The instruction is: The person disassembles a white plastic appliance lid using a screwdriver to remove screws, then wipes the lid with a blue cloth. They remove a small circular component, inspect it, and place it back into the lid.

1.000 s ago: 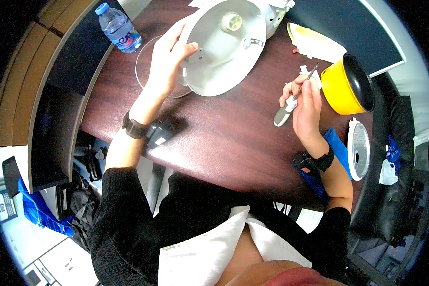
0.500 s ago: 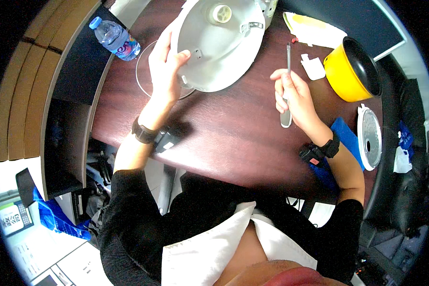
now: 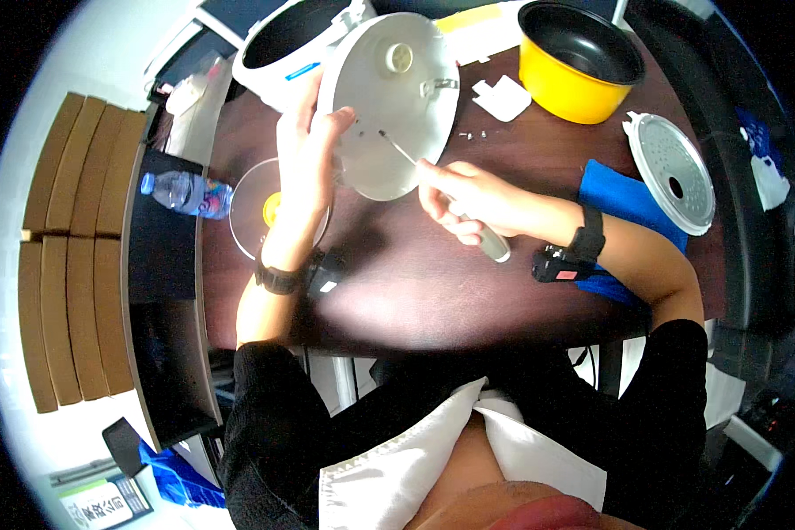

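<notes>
My left hand [image 3: 307, 150] grips the near-left rim of a white rice cooker lid [image 3: 375, 88], with the thumb lying over the edge. The lid is tilted, its hollow inner side toward me, showing a round fitting and a metal clip. In my right hand [image 3: 470, 199] is a screwdriver with a grey handle [image 3: 496, 247]. Its thin shaft points up and left over the inside of the lid, the tip close to small dark holes. Whether the tip touches the lid I cannot tell. Behind the lid stands the white cooker body [image 3: 269, 75] with a dark opening.
A yellow pot [image 3: 574, 97], a white plastic piece [image 3: 505, 99] and several small screws [image 3: 474, 135] lie beyond my right hand. A perforated metal disc [image 3: 667, 168] rests by a blue cloth [image 3: 614, 190]. Left are a glass lid [image 3: 249, 212] and a water bottle [image 3: 185, 194] on its side.
My right hand has brought the screwdriver leftward, from upright over the table to slanting across the lid's inside. The view has shifted, bringing the cooker body and screws into sight.
</notes>
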